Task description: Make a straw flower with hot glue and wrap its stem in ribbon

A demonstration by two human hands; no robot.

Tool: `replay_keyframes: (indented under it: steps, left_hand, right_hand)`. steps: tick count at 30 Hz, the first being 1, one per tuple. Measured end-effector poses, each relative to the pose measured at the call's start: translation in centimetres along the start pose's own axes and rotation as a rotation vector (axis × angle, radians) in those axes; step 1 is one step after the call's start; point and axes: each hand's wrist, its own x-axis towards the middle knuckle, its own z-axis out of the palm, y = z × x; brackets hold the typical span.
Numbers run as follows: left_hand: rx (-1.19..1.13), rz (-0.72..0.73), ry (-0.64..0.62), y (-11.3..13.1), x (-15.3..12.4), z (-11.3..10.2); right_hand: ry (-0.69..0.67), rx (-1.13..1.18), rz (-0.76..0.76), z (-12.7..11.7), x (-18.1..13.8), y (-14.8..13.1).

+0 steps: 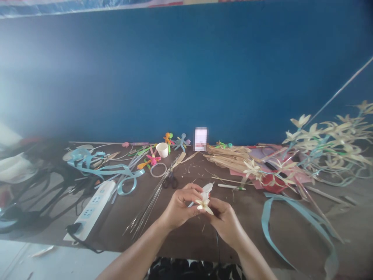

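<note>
A blue wall stands along the far edge of the brown table and limits the room on that side. At the right end, a bunch of pale flowers rises in front of the wall. Below it, a blue ribbon makes a wide loop; brown top shows between this loop and the right arm. On the left, a power strip lies slantwise, with its lower end close to the near edge. Between the strip and the left arm, thin wires lie in a bundle. Straw is spread near the wall.

The two hands are together over the near part of the table. The left hand pinches a small flower; the right hand has bent fingers just beside it, but I cannot tell what they grip. Beyond the hands are scissors and a cup. A white piece shows just behind the flower, partly hidden.
</note>
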Motion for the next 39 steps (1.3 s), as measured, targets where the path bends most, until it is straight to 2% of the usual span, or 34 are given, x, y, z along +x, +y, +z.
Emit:
replay_keyframes:
  steps: [6,12,16,21,23,28,32,35,39]
  left_hand:
    - [0.084,0.057,0.003,-0.4,0.0,-0.1]
    - [0.101,0.174,0.030,-1.7,-0.5,-0.4]
    - [0.010,0.078,0.088,-2.2,-1.0,-0.5]
    - [-0.421,-0.053,0.347,-3.1,-1.3,-1.5]
    - [-0.524,-0.084,0.412,-3.4,-1.3,-2.0]
    - [-0.531,-0.115,0.385,-3.4,-1.8,-1.7]
    - [-0.529,-0.156,0.352,-3.1,-2.2,-0.9]
    - [-0.583,-0.143,0.424,-2.7,-2.1,-2.2]
    - [-0.636,-0.105,0.573,-2.2,-2.3,-6.0]
  right_hand:
    - [-0.010,-0.049,-0.033,-0.1,0.4,-0.2]
    - [-0.013,-0.142,-0.044,0.1,0.3,0.1]
    - [-0.049,-0.141,0.010,0.5,0.0,-0.1]
    - [-0.184,-0.254,0.031,0.5,-0.6,-0.7]
    - [-0.193,-0.324,0.042,0.3,-0.7,-0.8]
    - [-0.062,-0.257,0.074,0.6,-0.4,-1.1]
    - [-0.144,-0.196,0.041,1.6,-0.2,-1.7]
    - [-0.215,-0.240,0.019,2.0,-0.7,-1.9]
    - [-0.259,-0.277,0.017,1.0,-2.4,-1.0]
